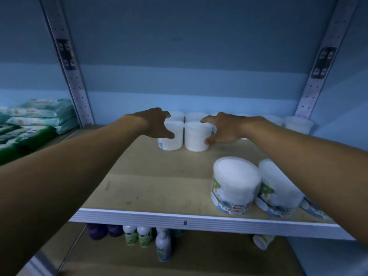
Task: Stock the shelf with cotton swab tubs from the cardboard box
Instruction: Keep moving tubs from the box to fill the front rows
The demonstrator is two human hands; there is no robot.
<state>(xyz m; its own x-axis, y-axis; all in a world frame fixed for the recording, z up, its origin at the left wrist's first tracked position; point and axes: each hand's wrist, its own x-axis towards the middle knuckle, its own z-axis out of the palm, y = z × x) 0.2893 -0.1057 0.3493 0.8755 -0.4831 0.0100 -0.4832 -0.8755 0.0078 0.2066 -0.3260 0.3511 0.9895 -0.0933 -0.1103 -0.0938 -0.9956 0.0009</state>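
Several tubs already line the shelf's (151, 182) back edge; left hand (157, 124) and right hand (223, 129) each grasp another (171, 136) (196, 136), much shelf unfilled.

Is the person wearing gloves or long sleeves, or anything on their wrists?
No. Both forearms are bare all the way to the edge of the picture, so no sleeves show. The left hand and the right hand have no gloves. No watch, bracelet or ring is visible, though the light is dim and bluish, so tiny things could be missed.
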